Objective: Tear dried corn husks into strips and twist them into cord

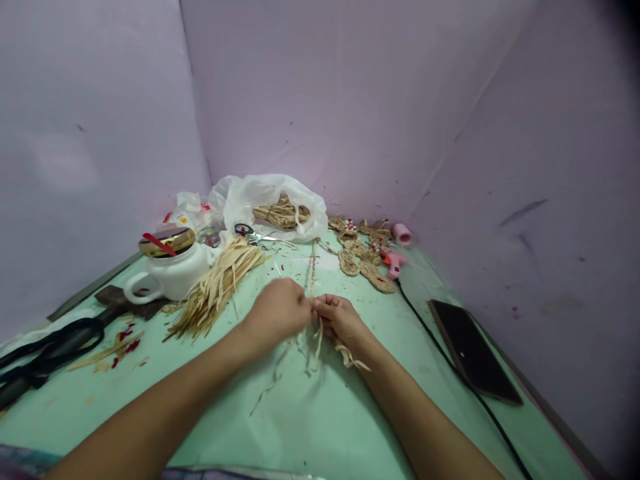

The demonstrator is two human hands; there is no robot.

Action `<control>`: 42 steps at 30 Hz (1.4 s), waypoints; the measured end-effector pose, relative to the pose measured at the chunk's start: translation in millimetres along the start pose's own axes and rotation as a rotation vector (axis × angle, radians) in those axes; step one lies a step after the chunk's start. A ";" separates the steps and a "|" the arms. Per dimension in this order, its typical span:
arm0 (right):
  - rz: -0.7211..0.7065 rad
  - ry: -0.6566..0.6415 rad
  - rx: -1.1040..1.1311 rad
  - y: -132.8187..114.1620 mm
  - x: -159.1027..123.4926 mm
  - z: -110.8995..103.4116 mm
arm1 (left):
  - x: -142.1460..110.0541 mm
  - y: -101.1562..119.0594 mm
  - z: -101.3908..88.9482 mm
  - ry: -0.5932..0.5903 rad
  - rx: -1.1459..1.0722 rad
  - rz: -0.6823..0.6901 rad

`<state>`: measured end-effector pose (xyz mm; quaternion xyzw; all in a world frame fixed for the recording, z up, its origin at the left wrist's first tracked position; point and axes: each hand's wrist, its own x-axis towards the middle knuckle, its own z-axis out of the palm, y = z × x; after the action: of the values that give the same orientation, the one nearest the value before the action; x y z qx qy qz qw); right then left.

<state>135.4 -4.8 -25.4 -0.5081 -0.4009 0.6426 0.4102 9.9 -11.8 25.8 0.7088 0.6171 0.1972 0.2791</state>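
A thin braid of dried fibre strips (pixel 313 267) runs from the far side of the table straight toward me. At its near end my left hand (pixel 281 308) is closed and a little blurred, with its fingertips on the strands. Beside it, touching, my right hand (pixel 343 320) pinches the same strands between thumb and fingers. Loose strip ends (pixel 350 358) hang below and past the right hand. A bundle of dried straw-coloured strips (pixel 220 287) lies to the left of my left hand.
A white mug (pixel 175 273) with a gold lid stands left. Behind are scissors (pixel 245 230) and a plastic bag (pixel 235 200) holding more strips. Coiled fibre pieces (pixel 373 270), a pink glue gun (pixel 395 262) with black cord, and a phone (pixel 473 350) lie right.
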 end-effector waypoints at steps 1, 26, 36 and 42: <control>0.004 -0.031 -0.001 -0.5 0.1 -0.9 | 5.9 -2.7 -4.9 -0.008 -0.102 -0.091; -0.298 0.114 -0.956 -10.6 -24.0 2.9 | 19.8 -13.8 17.3 -0.205 -0.605 -0.346; -0.188 0.154 -0.388 -19.4 -11.8 -12.1 | 26.7 -26.1 6.7 -0.392 -0.676 -0.224; 0.092 -0.099 -0.007 -13.6 -8.9 -0.2 | 30.1 -32.6 13.4 -0.428 -0.709 -0.171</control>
<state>138.5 -8.4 -9.9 -0.4952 -0.3991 0.6836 0.3580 -1.9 18.5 -7.3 0.5402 0.4957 0.2216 0.6429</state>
